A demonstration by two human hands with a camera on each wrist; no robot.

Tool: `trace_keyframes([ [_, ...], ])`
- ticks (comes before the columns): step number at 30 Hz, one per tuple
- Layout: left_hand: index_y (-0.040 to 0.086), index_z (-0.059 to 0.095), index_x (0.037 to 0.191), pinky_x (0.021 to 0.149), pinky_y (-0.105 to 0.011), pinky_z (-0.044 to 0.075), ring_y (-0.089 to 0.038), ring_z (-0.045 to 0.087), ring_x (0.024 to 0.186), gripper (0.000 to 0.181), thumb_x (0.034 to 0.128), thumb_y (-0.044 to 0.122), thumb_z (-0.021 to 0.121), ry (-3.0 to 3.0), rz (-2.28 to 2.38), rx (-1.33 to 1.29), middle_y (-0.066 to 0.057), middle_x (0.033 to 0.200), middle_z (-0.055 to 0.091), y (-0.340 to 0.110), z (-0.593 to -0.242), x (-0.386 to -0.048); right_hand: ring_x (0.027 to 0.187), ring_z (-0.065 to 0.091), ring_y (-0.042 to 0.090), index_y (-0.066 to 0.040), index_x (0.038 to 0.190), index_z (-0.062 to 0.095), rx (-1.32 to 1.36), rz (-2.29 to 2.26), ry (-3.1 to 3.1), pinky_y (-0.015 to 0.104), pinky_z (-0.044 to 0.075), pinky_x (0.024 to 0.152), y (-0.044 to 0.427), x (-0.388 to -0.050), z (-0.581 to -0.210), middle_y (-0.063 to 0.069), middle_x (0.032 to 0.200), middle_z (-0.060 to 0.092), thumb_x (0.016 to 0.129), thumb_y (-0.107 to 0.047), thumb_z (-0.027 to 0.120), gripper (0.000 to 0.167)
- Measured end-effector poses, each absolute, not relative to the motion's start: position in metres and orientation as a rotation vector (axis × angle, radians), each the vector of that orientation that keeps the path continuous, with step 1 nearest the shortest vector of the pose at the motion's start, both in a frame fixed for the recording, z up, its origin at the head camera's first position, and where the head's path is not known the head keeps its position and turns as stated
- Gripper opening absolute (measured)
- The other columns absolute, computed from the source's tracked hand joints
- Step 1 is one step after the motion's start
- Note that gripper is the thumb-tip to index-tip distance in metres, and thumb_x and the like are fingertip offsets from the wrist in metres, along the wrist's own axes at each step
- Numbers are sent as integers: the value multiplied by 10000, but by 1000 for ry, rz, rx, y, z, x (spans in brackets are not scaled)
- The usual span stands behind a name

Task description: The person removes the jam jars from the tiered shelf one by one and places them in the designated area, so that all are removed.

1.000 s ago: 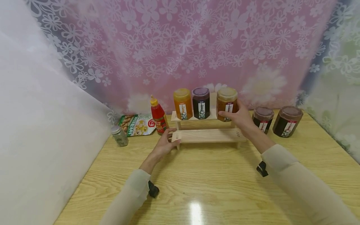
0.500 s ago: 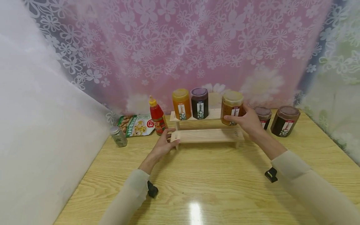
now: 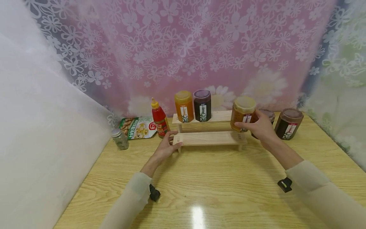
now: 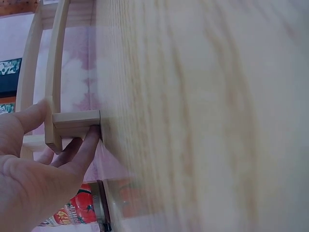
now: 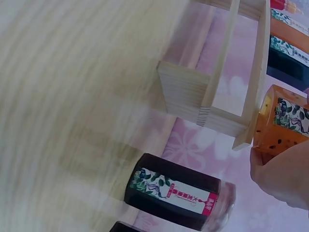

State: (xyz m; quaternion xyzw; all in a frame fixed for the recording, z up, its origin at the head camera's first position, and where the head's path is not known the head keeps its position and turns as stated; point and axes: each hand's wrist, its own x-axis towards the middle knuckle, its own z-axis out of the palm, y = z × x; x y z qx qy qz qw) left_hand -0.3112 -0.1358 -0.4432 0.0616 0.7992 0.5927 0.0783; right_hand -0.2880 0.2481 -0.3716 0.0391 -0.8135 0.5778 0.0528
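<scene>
My left hand (image 3: 166, 146) grips the left end of a two-step wooden rack (image 3: 211, 138). In the left wrist view its thumb and fingers bend around the rack's end (image 4: 77, 118). My right hand (image 3: 264, 128) holds an amber jar (image 3: 240, 111) with a pale yellow lid. That jar is slightly tilted, in front of the upper step's right end. The right wrist view shows dark specks in the amber jar (image 5: 277, 130) and part of the hand (image 5: 285, 174). On the upper step stand an orange jar (image 3: 184, 106) and a dark jar with a purple lid (image 3: 202, 106).
Right of the rack stand two dark jars, one (image 3: 288, 124) fully visible and one (image 3: 270, 114) partly behind my right hand. Left are a red squeeze bottle (image 3: 160, 119), a seasoning packet (image 3: 140, 128) and a small shaker jar (image 3: 120, 140). A floral curtain (image 3: 183, 47) hangs behind.
My right hand has moved the amber jar off its place on the upper step, rightward and toward me. The left hand keeps its grip on the rack's end.
</scene>
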Motion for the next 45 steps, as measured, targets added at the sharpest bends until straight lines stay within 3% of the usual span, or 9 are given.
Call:
trace_keyframes([
  [5, 138, 399, 1543, 970, -447, 504, -349, 570, 1215, 612, 1013, 156, 704, 2400, 1770, 184, -208, 1472, 501, -136, -444, -311, 1242, 510, 197, -147, 1575, 402, 126, 1751, -2451, 470, 456, 1045, 252, -281, -378, 35, 1381, 535, 908, -390, 825, 826],
  [8, 139, 402, 1542, 960, -446, 506, -344, 574, 1204, 608, 1014, 151, 702, 2397, 1776, 181, -208, 1464, 508, -136, -445, -311, 1277, 502, 194, -173, 1601, 375, 143, 1732, -2487, 404, 477, 1001, 255, -278, -382, 49, 1437, 523, 899, -394, 833, 867],
  [15, 119, 390, 1557, 947, -434, 507, -332, 574, 1196, 634, 1010, 158, 709, 2396, 1770, 186, -203, 1467, 509, -134, -446, -312, 1348, 453, 267, -175, 1641, 322, 179, 1654, -2527, 494, 453, 1017, 268, -265, -390, 129, 1529, 471, 890, -340, 853, 934],
  [21, 129, 391, 1559, 994, -456, 489, -355, 554, 1254, 643, 1006, 174, 717, 2409, 1768, 187, -198, 1506, 478, -135, -443, -313, 1188, 489, 41, -167, 1611, 371, 124, 1619, -2505, 219, 479, 873, 285, -255, -396, -88, 1386, 524, 915, -321, 830, 848],
  [24, 131, 388, 1559, 1012, -474, 480, -367, 539, 1280, 642, 1008, 178, 715, 2404, 1763, 189, -200, 1524, 458, -135, -442, -313, 1137, 478, -29, -155, 1612, 356, 82, 1634, -2495, 139, 467, 825, 295, -252, -402, -194, 1303, 503, 927, -313, 817, 841],
  [32, 152, 395, 1551, 979, -445, 504, -341, 571, 1235, 629, 1008, 159, 712, 2376, 1786, 160, -188, 1487, 497, -136, -445, -313, 1010, 501, -53, -65, 1597, 350, -41, 1586, -2517, 138, 491, 761, 320, -245, -417, -212, 1164, 507, 931, -328, 812, 852],
  [40, 136, 394, 1548, 978, -456, 499, -338, 574, 1209, 621, 1012, 156, 706, 2358, 1808, 187, -207, 1470, 505, -136, -447, -313, 1065, 445, -41, 8, 1627, 240, -117, 1501, -2631, 204, 476, 828, 348, -238, -426, -1, 1353, 500, 946, -374, 788, 954],
  [41, 136, 395, 1547, 974, -450, 500, -336, 575, 1208, 617, 1013, 157, 704, 2360, 1806, 189, -206, 1469, 504, -136, -447, -313, 1046, 448, -48, 20, 1616, 249, -124, 1496, -2635, 168, 467, 787, 351, -238, -426, -17, 1330, 509, 944, -374, 790, 948],
  [45, 137, 394, 1548, 975, -441, 496, -336, 568, 1220, 622, 1011, 158, 707, 2374, 1797, 189, -199, 1475, 497, -136, -444, -312, 971, 478, -20, -4, 1526, 372, -136, 1468, -2639, 203, 478, 754, 364, -235, -428, -116, 1177, 542, 936, -358, 803, 812],
])
